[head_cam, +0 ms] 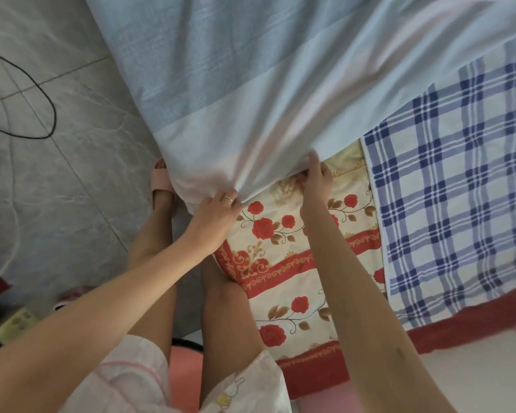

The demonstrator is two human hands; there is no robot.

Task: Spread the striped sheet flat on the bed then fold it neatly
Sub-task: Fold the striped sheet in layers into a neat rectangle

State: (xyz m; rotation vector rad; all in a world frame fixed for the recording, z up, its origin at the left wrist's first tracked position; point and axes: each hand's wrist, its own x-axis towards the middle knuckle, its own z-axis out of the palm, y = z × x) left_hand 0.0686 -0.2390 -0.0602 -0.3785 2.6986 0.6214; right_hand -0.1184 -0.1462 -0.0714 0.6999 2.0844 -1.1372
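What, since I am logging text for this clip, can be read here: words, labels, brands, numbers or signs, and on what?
No readable text in this view.
Pale blue and white striped sheet: bands only, no label.
Red rose-patterned bed cover and blue checked cloth: pattern only.
Yellow box at the lower left edge: marks too blurred to read.
Pale pink shorts: cartoon figures, no words.

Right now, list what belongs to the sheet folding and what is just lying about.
Job: striped sheet, gripped at its edge by left hand and right hand; rose-print bed cover beneath.
Lying about: blue plaid cloth; black cable on the floor.
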